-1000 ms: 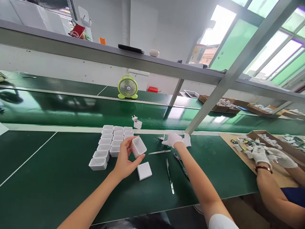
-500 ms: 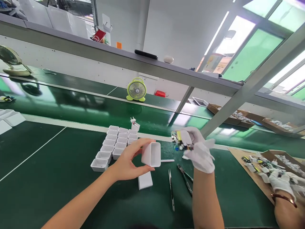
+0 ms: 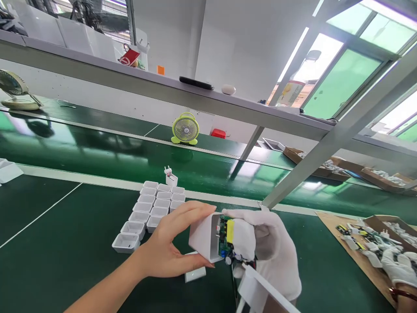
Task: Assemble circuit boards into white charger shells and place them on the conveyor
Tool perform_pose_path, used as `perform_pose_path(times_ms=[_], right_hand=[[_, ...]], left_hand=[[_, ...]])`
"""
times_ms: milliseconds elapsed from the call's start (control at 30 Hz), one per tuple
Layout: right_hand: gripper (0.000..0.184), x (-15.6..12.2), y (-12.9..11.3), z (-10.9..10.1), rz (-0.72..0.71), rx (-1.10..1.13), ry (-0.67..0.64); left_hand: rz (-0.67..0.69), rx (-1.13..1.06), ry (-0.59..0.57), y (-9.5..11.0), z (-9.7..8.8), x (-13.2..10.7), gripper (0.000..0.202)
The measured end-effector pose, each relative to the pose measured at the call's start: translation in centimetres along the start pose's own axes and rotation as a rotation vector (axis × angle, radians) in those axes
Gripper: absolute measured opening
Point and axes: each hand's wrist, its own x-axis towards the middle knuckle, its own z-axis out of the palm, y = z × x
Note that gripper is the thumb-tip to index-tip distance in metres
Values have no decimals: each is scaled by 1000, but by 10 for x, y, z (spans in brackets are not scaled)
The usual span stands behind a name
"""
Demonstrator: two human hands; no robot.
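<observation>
Fingers (image 3: 192,212) of the bare left hand (image 3: 169,248) curl wide around a smooth white rectangular plastic shell (image 3: 204,237), thumb pressed along its underside, the other fingers lying across the top, so the hollow casing sits clamped between them with its open mouth turned to the right. Meeting that mouth is a small green circuit board with a yellow block component (image 3: 225,238), partly inside the shell and partly out. The right hand (image 3: 270,252), wrapped in a soft white fabric glove, closes on the board from the right, its gloved fingers (image 3: 243,214) stretched over the top and touching the shell's rim. Both are held up above the dark green matte tabletop (image 3: 65,256), close to the camera.

Beneath the shell lies a flat white square plastic lid (image 3: 194,274), resting on the tabletop. To the left and further back, a neat block of open white plastic shells (image 3: 148,213) stands in rows, mouths upward, edges touching. Just behind the rows sits a white plug piece with metal prongs (image 3: 170,177). Far right, another person's white-gloved hand (image 3: 399,267) rests on a brown cardboard tray of small parts (image 3: 365,232).
</observation>
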Motion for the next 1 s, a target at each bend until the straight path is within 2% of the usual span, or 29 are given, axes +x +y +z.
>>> perform_pose_path(times_ms=[100, 267, 533, 1000], right_hand=[[53, 2, -3, 3, -5, 30, -6], [70, 7, 0, -2, -44, -2, -149], [71, 2, 2, -4, -60, -48, -117], [67, 4, -2, -3, -50, -102, -151]], left_hand=[[60, 14, -17, -2, -3, 3, 74], [83, 40, -37, -3, -5, 5, 69], [87, 87, -45, -3, -7, 5, 69], [112, 105, -44, -4, -6, 6, 70]])
